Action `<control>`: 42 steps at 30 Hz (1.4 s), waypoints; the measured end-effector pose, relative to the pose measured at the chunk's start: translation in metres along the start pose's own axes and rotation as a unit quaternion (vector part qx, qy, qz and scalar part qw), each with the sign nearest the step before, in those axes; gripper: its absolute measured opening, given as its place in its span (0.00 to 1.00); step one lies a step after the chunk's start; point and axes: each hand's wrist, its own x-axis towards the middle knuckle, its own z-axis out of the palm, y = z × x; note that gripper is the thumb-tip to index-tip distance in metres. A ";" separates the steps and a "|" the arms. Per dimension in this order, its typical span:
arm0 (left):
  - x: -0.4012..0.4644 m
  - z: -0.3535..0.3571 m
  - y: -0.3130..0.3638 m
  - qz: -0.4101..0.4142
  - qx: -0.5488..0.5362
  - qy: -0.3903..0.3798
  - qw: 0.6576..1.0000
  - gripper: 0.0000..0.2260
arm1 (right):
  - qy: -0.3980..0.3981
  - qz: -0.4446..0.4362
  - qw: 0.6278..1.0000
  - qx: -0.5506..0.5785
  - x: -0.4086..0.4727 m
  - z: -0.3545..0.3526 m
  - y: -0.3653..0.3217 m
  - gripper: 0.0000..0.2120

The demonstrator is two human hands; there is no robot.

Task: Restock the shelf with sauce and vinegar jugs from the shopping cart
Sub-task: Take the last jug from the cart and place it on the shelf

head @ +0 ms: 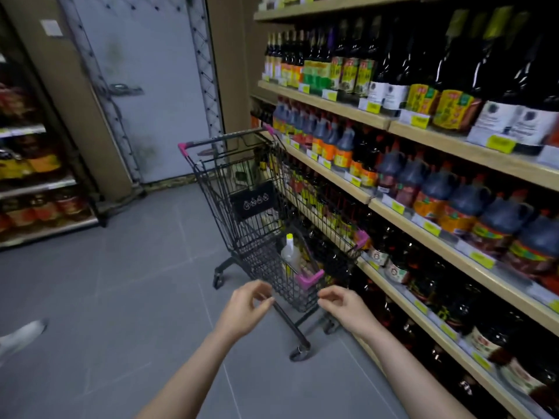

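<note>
While both hands (246,306) hover empty, jug (291,254) lies beyond in cart (260,207).

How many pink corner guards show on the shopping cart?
4: one at the handle's left end, one at its right end, one on the basket's near corner, one on its shelf-side corner. Others may be hidden.

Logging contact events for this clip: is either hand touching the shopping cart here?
Cannot tell. In the head view, left hand and right hand overlap the shopping cart near end, fingers loosely curled, but neither contact nor gap shows plainly.
</note>
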 end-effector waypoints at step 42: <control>0.554 0.142 -0.288 0.086 0.059 -0.486 0.868 0.15 | 0.197 0.330 0.923 -0.019 0.489 0.119 0.111 0.21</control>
